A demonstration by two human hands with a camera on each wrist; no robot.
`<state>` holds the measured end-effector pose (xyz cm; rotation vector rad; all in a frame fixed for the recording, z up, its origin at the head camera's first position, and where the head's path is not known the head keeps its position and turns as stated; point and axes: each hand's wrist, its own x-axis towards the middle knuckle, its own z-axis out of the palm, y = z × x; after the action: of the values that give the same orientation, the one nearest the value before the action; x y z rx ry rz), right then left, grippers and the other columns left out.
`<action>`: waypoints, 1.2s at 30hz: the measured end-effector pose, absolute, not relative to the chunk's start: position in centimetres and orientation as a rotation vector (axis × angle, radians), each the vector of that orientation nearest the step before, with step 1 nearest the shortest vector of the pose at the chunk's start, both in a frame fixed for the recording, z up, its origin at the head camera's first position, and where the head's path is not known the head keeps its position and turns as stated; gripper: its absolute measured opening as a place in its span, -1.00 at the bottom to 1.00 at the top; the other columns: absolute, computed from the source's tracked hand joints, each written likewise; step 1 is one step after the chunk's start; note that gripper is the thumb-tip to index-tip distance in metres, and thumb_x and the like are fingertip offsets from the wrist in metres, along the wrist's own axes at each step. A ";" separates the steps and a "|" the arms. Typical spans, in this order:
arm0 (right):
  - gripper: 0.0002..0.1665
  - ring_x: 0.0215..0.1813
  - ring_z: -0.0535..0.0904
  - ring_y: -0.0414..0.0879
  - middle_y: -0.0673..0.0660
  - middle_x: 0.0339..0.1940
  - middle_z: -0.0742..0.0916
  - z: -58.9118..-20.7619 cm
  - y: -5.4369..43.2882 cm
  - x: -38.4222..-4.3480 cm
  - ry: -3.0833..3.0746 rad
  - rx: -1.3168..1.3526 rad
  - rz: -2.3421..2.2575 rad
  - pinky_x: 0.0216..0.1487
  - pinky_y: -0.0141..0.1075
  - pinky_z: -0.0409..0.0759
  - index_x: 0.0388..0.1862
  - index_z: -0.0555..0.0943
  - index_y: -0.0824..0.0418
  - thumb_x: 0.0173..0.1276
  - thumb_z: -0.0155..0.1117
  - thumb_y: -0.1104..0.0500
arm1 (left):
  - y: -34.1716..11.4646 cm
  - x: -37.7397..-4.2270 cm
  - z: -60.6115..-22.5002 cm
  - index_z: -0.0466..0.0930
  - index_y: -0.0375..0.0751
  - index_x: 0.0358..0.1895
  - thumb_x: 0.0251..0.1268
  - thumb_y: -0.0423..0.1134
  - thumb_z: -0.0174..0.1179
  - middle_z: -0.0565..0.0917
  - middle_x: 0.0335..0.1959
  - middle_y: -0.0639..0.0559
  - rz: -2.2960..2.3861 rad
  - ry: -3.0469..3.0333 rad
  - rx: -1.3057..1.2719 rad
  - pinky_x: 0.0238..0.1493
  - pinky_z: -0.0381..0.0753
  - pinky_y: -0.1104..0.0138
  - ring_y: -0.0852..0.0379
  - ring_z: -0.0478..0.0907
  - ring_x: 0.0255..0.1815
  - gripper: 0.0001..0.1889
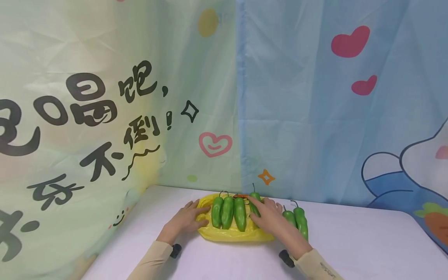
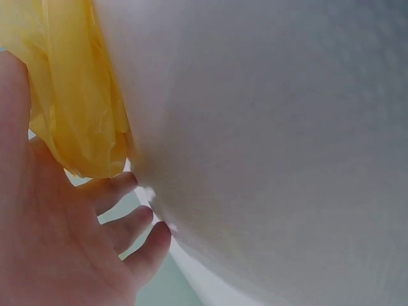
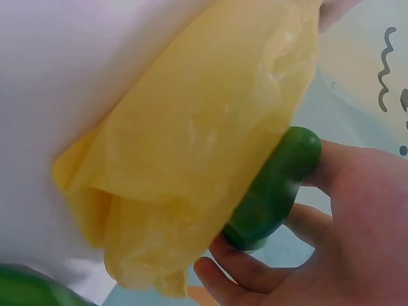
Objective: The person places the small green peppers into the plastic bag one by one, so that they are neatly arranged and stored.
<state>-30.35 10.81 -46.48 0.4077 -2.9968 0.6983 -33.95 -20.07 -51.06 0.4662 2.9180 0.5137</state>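
Note:
A yellow plastic bag lies on the white table with three green peppers side by side on it. At the bag's left edge is my left hand, fingers loosely spread; the left wrist view has the yellow plastic between thumb and fingers. My right hand holds another green pepper by its sides, over the right part of the bag, its stem pointing away. A small orange-red patch shows at the bag's far edge.
Two more green peppers lie on the table right of the bag, partly behind my right forearm. Printed cloth hangs along the table's back and left sides. Dark wrist devices sit under both wrists.

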 end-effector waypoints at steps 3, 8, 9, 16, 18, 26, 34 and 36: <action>-0.29 0.22 0.46 0.33 0.45 0.24 0.56 -47.0 10.6 -30.6 -2.987 0.408 0.699 0.29 0.42 0.25 0.52 0.37 0.01 0.40 0.26 0.07 | -20.0 -33.9 -51.0 0.42 0.16 0.45 0.39 0.17 0.14 0.14 0.60 -0.28 0.508 2.918 0.468 0.54 0.10 -0.28 -0.39 0.02 0.60 -0.41; -0.29 0.16 0.49 0.26 0.40 0.17 0.59 -47.5 10.3 -30.9 -2.980 0.418 0.685 0.26 0.38 0.29 0.52 0.37 0.01 0.41 0.27 0.05 | -20.0 -33.8 -50.9 0.41 0.17 0.45 0.40 0.16 0.13 0.13 0.61 -0.27 0.506 2.917 0.470 0.54 0.10 -0.28 -0.39 0.02 0.60 -0.41; -0.29 0.15 0.49 0.25 0.38 0.16 0.60 -47.6 10.3 -31.0 -2.979 0.419 0.684 0.24 0.37 0.30 0.52 0.37 0.01 0.41 0.27 0.05 | -19.9 -33.8 -50.8 0.41 0.16 0.45 0.40 0.16 0.13 0.13 0.61 -0.27 0.507 2.916 0.471 0.54 0.10 -0.28 -0.39 0.02 0.60 -0.41; -0.33 0.29 0.45 0.33 0.43 0.23 0.59 -48.2 9.9 -31.0 -2.968 0.419 0.681 0.28 0.44 0.22 0.50 0.40 0.04 0.42 0.25 0.08 | -19.9 -33.7 -50.6 0.42 0.14 0.45 0.39 0.14 0.15 0.15 0.60 -0.29 0.492 2.925 0.473 0.53 0.12 -0.28 -0.40 0.05 0.59 -0.41; -0.34 0.34 0.41 0.38 0.46 0.28 0.56 -48.3 9.6 -31.0 -2.975 0.407 0.671 0.30 0.46 0.19 0.50 0.40 0.04 0.42 0.23 0.08 | -19.8 -33.6 -50.6 0.43 0.12 0.44 0.39 0.13 0.17 0.16 0.59 -0.30 0.495 2.927 0.477 0.52 0.13 -0.29 -0.40 0.07 0.58 -0.42; -0.34 0.34 0.40 0.37 0.46 0.28 0.55 -48.9 9.0 -31.2 -3.019 0.340 0.641 0.33 0.49 0.11 0.49 0.41 0.06 0.41 0.20 0.10 | -19.7 -33.6 -50.6 0.45 0.12 0.43 0.38 0.14 0.17 0.17 0.59 -0.30 0.500 2.924 0.458 0.52 0.14 -0.27 -0.39 0.07 0.59 -0.42; -0.33 0.38 0.36 0.40 0.52 0.31 0.51 -49.5 8.8 -31.5 -3.024 0.319 0.663 0.37 0.53 0.02 0.49 0.40 0.09 0.41 0.20 0.09 | -19.8 -33.7 -50.7 0.42 0.16 0.45 0.39 0.14 0.16 0.15 0.60 -0.28 0.496 2.924 0.454 0.53 0.13 -0.27 -0.38 0.06 0.59 -0.42; -0.33 0.38 0.36 0.40 0.52 0.32 0.50 -49.6 8.8 -31.5 -3.024 0.315 0.664 0.38 0.53 0.01 0.50 0.39 0.08 0.41 0.19 0.08 | -19.8 -33.7 -50.7 0.42 0.16 0.45 0.39 0.14 0.15 0.15 0.60 -0.29 0.498 2.923 0.456 0.53 0.12 -0.27 -0.39 0.06 0.59 -0.41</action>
<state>-31.49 8.76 -49.60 0.3145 -3.0242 0.6635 -33.72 -19.81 -50.70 0.4556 2.9228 0.4980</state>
